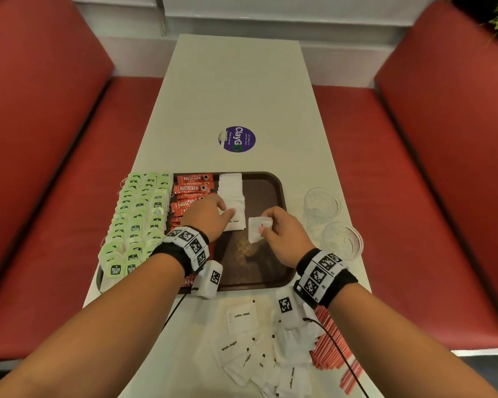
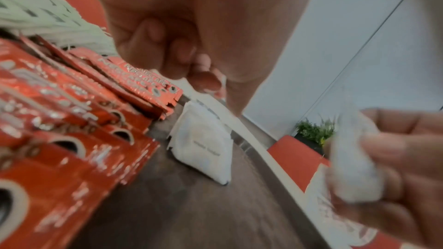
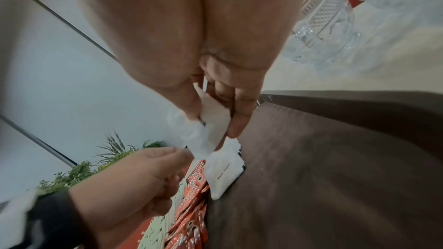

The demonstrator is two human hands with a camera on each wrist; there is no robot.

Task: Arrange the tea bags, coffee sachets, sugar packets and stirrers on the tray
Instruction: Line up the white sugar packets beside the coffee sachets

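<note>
Brown plastic, the tray (image 1: 276, 196) sat on the white table (image 1: 236, 96) already more than half filled, by the look of it. Green tea bags (image 1: 135, 219) stood in overlapping rows along its left side, red coffee sachets (image 1: 193, 188) ran in a column just beside them, and a column of white sugar packets (image 1: 231, 191) had been started next to those, reaching from the far rim about halfway toward the person. The left hand (image 1: 210, 216) hovered at the near end of that column, its thumb and forefinger pinching a small white packet, its other fingers curled. The right hand (image 1: 282, 234) pinched a few more sugar packets (image 1: 256, 229) over the bare middle of the tray. A loose heap of sugar packets (image 1: 253, 349) lay on the table at the near edge, off the tray, and the red stirrers (image 1: 331, 349) lay beside that heap, apparently untouched. Judging from this, tea and coffee looked finished, sugar was partway, and stirrers were wholly left. Two clear glasses (image 1: 331, 222) stood right of the tray.
</note>
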